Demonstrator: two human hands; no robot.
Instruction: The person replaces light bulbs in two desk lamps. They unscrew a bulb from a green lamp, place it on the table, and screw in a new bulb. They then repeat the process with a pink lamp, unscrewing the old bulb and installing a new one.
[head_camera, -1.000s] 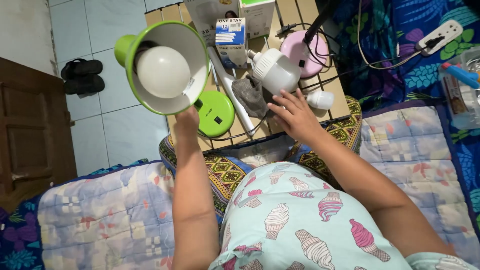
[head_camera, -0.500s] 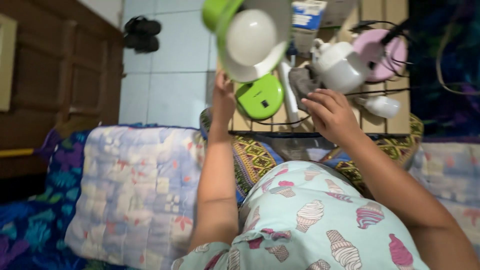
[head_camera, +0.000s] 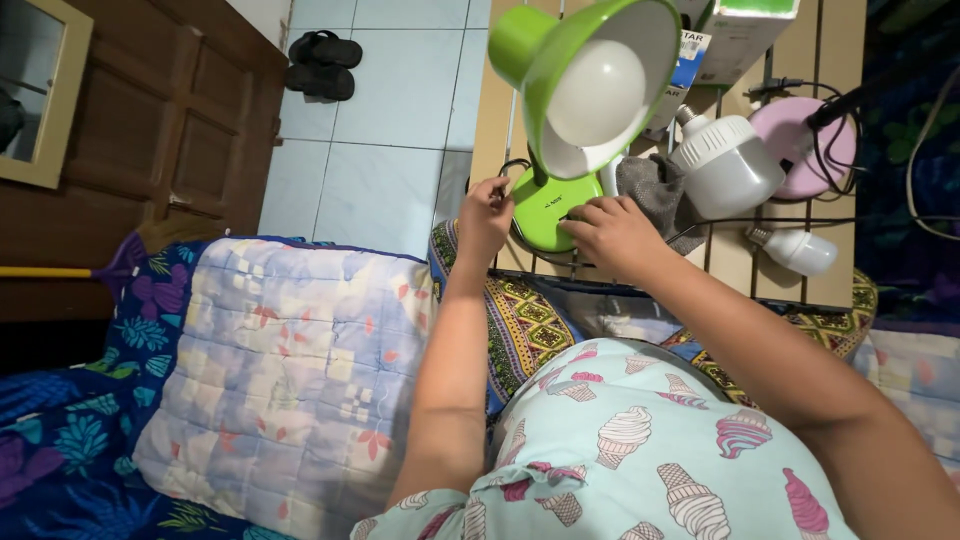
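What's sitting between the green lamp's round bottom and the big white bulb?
In the head view, a crumpled grey cloth lies between the green lamp base and the big white bulb.

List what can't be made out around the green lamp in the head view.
- Green lamp base: its switch is covered by the right hand.
- Lamp neck: behind the shade.
- Left hand: whether its fingers pinch the black cord is too small to tell.
- Boxes: cut off by top edge.

Two cartons stand at the far edge of the bench (head_camera: 495, 120): a white box with a green top (head_camera: 745, 25), and beside it a blue-and-white box (head_camera: 685, 62).
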